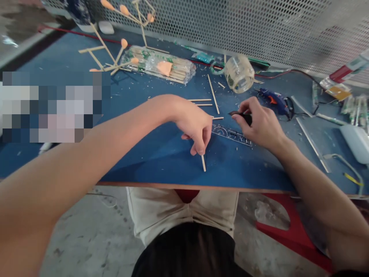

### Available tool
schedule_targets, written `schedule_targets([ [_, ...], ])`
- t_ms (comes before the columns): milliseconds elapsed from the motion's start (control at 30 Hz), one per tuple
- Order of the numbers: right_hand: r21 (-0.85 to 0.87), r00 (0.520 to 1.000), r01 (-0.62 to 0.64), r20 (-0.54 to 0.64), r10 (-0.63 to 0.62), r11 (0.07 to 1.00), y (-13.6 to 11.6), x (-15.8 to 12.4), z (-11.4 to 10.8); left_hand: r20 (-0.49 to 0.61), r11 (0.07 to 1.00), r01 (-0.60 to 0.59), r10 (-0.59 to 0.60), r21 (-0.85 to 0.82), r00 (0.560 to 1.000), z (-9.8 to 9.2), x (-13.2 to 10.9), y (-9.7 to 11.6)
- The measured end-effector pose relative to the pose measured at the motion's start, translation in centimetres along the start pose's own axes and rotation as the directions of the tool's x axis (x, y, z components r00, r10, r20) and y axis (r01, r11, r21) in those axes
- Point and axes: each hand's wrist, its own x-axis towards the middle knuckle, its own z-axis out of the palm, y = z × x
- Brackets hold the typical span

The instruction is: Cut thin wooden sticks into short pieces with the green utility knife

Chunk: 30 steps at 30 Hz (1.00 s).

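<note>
My left hand [198,129] is closed on a thin wooden stick [203,163], whose lower end shows below the fingers, near the front edge of the blue table [161,169]. To its right, my right hand [253,121] grips a dark pen-like tool [245,117], its pointed tip facing left. Between the hands lies a clear plastic ruler [232,134], partly behind the left hand. Loose wooden sticks [213,94] rest behind the hands. The upper end of the held stick is hidden by the fingers.
Stick structures with orange blobs [123,44] stand at the back left beside a plastic-wrapped stick bundle [173,67]. A clear jar [239,73] and a blue glue gun [275,102] lie behind the right hand. A white case [356,144] sits far right.
</note>
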Motion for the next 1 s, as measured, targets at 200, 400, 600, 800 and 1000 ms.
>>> schedule_targets([
  [200,-0.103,0.975,0.129,0.194,-0.108,0.986,1.2,0.3,-0.2,-0.398,0.992,-0.01,-0.043,-0.129,0.917,6.3,-4.7,-0.5],
  [400,-0.133,0.976,0.167,0.165,-0.145,0.977,1.6,-0.1,-3.7,-0.664,0.925,-0.146,-0.137,-0.352,0.735,17.3,-7.1,-0.1],
  [600,-0.013,0.998,0.024,0.051,-0.024,1.0,2.5,-10.7,-9.3,-0.842,0.872,-0.342,-0.134,-0.351,0.523,28.3,-9.5,-0.1],
  [800,0.131,0.988,-0.103,-0.099,0.116,0.986,0.1,-20.6,-7.6,-0.909,0.94,-0.296,-0.031,-0.167,0.415,32.7,-9.7,-0.7],
  [1000,0.252,0.988,0.153,-0.066,-0.141,0.955,-1.9,-14.7,-7.7,-0.909,0.985,-0.113,0.164,0.13,0.383,25.2,-8.3,1.3],
])
